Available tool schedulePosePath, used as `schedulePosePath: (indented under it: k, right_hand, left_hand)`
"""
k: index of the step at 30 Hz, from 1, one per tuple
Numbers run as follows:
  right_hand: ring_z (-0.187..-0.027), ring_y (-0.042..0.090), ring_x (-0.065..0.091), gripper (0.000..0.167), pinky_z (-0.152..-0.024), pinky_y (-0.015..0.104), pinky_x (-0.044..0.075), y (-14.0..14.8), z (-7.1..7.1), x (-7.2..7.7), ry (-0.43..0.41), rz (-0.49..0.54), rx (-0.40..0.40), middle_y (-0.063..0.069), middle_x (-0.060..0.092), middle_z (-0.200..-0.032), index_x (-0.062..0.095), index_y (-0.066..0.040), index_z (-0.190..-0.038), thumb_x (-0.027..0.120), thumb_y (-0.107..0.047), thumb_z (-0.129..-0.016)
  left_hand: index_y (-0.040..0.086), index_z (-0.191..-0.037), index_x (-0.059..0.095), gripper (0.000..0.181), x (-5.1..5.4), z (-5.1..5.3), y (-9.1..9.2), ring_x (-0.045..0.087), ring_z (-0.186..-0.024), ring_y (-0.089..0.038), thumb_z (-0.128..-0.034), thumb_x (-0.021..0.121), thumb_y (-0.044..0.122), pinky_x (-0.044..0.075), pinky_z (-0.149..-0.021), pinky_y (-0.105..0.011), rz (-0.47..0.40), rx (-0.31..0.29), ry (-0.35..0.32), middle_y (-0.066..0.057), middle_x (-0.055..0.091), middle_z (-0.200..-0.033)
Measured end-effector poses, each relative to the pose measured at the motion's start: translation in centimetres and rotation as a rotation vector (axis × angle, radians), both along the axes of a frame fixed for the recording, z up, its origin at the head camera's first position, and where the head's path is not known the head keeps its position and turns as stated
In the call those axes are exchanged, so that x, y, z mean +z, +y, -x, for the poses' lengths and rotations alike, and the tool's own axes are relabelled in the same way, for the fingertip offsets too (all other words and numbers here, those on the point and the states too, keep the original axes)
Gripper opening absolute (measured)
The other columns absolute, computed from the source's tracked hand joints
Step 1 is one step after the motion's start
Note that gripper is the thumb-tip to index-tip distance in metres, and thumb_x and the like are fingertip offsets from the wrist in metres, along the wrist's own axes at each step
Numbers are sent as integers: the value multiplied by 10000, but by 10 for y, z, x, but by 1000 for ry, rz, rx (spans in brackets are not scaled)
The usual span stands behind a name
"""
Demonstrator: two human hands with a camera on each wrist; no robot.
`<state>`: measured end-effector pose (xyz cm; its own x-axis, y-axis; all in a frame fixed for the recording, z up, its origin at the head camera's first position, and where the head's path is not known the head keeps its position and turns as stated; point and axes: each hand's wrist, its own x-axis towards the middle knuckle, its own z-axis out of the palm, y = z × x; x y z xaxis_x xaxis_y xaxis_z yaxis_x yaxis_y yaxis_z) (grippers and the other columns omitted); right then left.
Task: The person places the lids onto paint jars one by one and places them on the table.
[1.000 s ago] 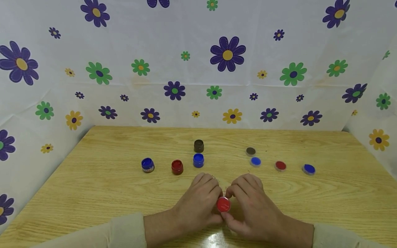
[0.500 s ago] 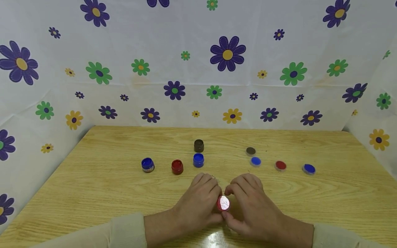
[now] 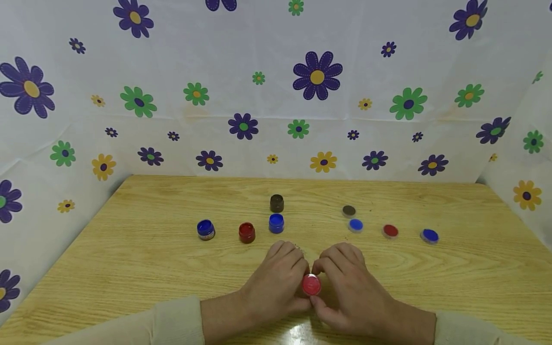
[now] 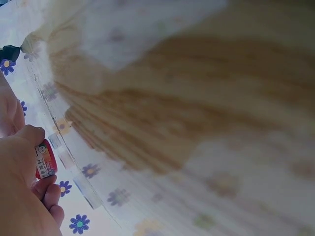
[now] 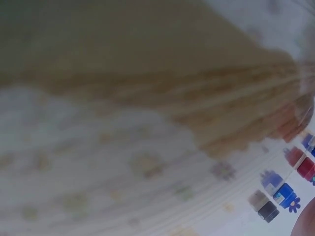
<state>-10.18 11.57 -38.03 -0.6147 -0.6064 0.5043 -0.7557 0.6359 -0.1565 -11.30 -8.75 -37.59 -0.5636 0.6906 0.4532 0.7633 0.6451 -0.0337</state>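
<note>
A small red paint jar [image 3: 311, 285], its round lid facing up, is between my two hands over the near middle of the table. My left hand [image 3: 276, 282] grips the jar from the left; the left wrist view shows the labelled side of the jar [image 4: 47, 160] between thumb and fingers. My right hand [image 3: 351, 287] pinches the lid's edge, thumb at the near side and curled index finger at the far side. Beyond the hands stand open jars: dark blue [image 3: 205, 230], dark red [image 3: 247, 233], blue [image 3: 276, 224] and brown [image 3: 277, 203].
Loose lids lie at the right: brown [image 3: 349, 211], light blue [image 3: 355, 225], red [image 3: 390, 231] and dark blue [image 3: 430, 235]. The wooden table [image 3: 142, 268] ends at a flower-printed cloth [image 3: 267, 100] behind and at both sides. Sleeves blur much of both wrist views.
The jar's lid tilts slightly: a bright glare covered it half a second ago, and now its red top shows. Both hands stay nearly in place; the other jars and lids have not moved.
</note>
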Motion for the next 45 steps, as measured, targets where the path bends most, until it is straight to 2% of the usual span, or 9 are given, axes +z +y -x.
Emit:
schedulePosePath:
  k: [6,13,19,26,32,37,45]
  right_hand:
    - [-979,113,432,320,-869,371,334,-1,0,-1,56,26,16,-105,514,-973,599,-177,-957,739,-362,-736]
    - [-980,111,423,312,-893,355,308,0,1,-1,5,5,-2,-109,498,-966,588,-183,-959,708,-424,-802]
    - [-979,100,425,306,-903,345,314,0,1,-2,11,6,-14,-112,494,-958,585,-189,-944,680,-458,-835]
    - [-974,112,434,334,-885,361,301,0,-1,-1,42,-23,-65,-109,497,-955,574,-203,-946,611,-532,-899]
    - [-979,109,426,323,-885,353,290,-1,-1,1,-9,-62,-98,-117,502,-957,584,-224,-943,680,-512,-830]
    - [-962,104,422,320,-852,339,288,-2,0,0,7,-45,-65,-120,496,-945,583,-215,-924,737,-442,-759]
    - [-951,99,426,292,-840,325,292,-2,0,-2,37,-28,-44,-118,496,-932,578,-205,-906,722,-414,-762]
  left_hand:
    - [172,-824,617,414,0,0,0,460,-880,-123,-669,839,484,380,-880,-283,2,-3,-11,83,553,-827]
    - [168,-818,616,408,-1,1,-1,464,-872,-125,-656,851,460,381,-878,-281,-24,-21,10,81,550,-818]
    - [169,-802,612,412,-2,1,-1,462,-858,-124,-654,849,473,379,-866,-278,-35,-26,30,83,541,-804]
    - [172,-799,614,399,-1,0,-1,475,-870,-121,-685,831,486,385,-875,-284,-18,-8,12,84,560,-817]
    - [167,-791,611,412,-1,0,-1,472,-868,-124,-694,820,508,384,-885,-288,5,4,2,80,560,-815]
    - [164,-789,605,419,0,0,-1,474,-868,-124,-690,819,510,382,-885,-286,8,4,-14,78,554,-813]
    - [167,-784,605,407,0,0,0,469,-869,-121,-680,832,488,377,-870,-282,0,-1,-29,82,552,-814]
